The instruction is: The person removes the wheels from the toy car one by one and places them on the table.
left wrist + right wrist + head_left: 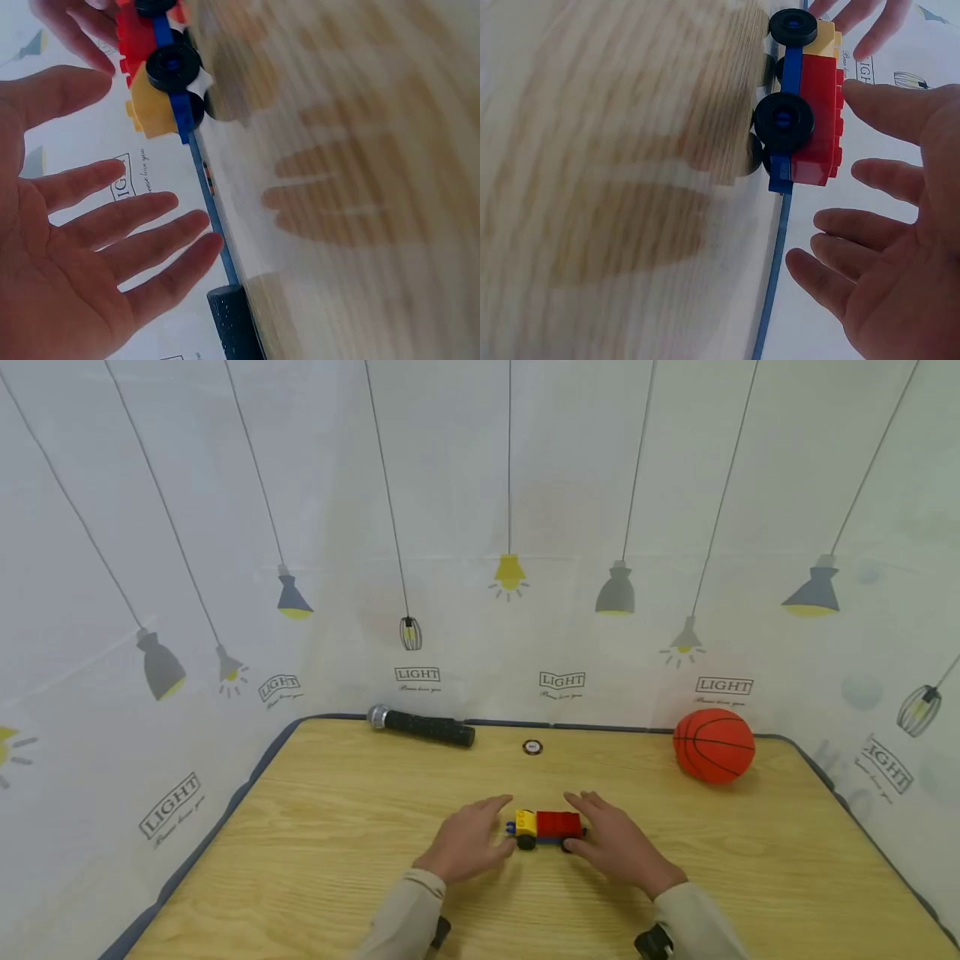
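Toy truck [553, 827], long axis left-to-right, yellow end [526, 822] toward left hand [463, 843]

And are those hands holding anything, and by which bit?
Nothing is held: the left hand and right hand are open, at either end of the toy car.

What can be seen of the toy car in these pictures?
The toy car, plastic by its look, has a yellow block at one end, a longer red block at the other, studs on top, a blue base and black wheels. It stands upright on the table between the two hands, yellow end toward the left hand, red end toward the right hand. The left hand shows no contact; whether the right touches it is unclear.
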Tool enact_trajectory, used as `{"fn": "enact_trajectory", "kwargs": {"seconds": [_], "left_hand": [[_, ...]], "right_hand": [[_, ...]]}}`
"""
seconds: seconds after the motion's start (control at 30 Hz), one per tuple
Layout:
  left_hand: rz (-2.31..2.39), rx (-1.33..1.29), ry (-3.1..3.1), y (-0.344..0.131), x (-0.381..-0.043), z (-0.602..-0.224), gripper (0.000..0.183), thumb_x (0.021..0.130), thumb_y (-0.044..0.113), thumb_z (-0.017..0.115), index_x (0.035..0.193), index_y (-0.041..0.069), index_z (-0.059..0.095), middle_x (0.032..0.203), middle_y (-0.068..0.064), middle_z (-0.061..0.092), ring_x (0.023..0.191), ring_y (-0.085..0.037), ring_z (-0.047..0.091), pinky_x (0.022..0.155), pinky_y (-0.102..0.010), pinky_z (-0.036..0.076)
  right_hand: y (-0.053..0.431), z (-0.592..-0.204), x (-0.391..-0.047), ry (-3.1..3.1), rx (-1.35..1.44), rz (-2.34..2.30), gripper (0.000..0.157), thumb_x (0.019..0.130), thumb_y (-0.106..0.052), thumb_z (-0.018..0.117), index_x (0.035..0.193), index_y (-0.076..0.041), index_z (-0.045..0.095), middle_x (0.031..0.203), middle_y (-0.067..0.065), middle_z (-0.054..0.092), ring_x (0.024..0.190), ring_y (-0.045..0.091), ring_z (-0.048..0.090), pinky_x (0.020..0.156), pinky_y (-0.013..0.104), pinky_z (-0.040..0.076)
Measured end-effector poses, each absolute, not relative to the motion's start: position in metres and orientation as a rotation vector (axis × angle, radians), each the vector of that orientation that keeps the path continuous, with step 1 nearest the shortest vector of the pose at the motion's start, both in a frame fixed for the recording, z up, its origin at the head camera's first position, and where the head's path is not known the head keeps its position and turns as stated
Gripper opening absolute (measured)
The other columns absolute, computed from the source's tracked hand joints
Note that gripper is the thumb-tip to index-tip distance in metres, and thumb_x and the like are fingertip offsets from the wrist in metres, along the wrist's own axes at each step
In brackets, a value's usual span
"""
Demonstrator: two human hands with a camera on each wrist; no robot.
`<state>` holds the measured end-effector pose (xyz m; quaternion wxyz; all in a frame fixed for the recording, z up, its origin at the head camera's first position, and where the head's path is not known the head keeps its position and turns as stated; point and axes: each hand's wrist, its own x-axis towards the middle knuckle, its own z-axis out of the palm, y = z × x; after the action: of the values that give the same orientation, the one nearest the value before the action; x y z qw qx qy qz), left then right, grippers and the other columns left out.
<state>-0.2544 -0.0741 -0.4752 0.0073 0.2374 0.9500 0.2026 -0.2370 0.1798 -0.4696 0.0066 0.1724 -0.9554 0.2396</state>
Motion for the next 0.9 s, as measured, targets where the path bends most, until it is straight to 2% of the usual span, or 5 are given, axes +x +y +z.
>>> {"fn": "enact_trajectory", "kwargs": {"seconds": [0.13,0.2,0.33,0.43,0.9], "left_hand": [[0.773,0.749,2.903,-0.067,-0.259,-0.476,0.060,0.092,0.028,0.068,0.147,0.012,0.049,0.120,-0.008,0.073,0.072,-0.010,0.061,0.083,-0.033,0.055],[0.819,0.747,2.887,-0.064,-0.260,-0.476,0.057,0.092,0.026,0.071,0.144,0.011,0.053,0.111,-0.009,0.074,0.066,-0.007,0.054,0.077,-0.029,0.053],[0.850,0.743,2.880,-0.060,-0.261,-0.476,0.050,0.091,0.022,0.074,0.137,0.009,0.059,0.125,-0.009,0.071,0.094,-0.015,0.070,0.085,-0.032,0.058],[0.841,0.727,2.888,-0.058,-0.261,-0.475,0.045,0.091,0.021,0.074,0.134,0.009,0.063,0.130,-0.008,0.070,0.110,-0.021,0.070,0.092,-0.036,0.058],[0.875,0.658,2.941,-0.051,-0.264,-0.476,0.033,0.088,0.012,0.076,0.120,0.010,0.070,0.116,-0.009,0.075,0.109,-0.023,0.071,0.092,-0.038,0.058]], "right_hand": [[0.174,-0.471,-0.240,-2.968,0.558,0.823,0.061,0.089,-0.020,0.076,0.143,-0.004,0.053,0.145,0.022,0.056,0.137,0.045,0.050,0.108,0.061,0.043],[0.171,-0.472,-0.241,-2.964,0.558,0.842,0.057,0.088,-0.017,0.077,0.140,-0.004,0.056,0.142,0.020,0.059,0.135,0.043,0.053,0.109,0.059,0.044],[0.167,-0.473,-0.242,-2.980,0.534,0.862,0.052,0.088,-0.013,0.077,0.136,-0.004,0.061,0.139,0.019,0.062,0.132,0.040,0.057,0.108,0.055,0.046],[0.164,-0.473,-0.243,-3.005,0.489,0.846,0.048,0.088,-0.011,0.077,0.134,-0.006,0.063,0.138,0.017,0.064,0.131,0.038,0.059,0.107,0.054,0.047],[0.158,-0.468,-0.246,-3.016,0.407,0.726,0.036,0.086,-0.008,0.078,0.122,-0.008,0.072,0.120,0.009,0.074,0.111,0.029,0.069,0.098,0.050,0.053]]}}
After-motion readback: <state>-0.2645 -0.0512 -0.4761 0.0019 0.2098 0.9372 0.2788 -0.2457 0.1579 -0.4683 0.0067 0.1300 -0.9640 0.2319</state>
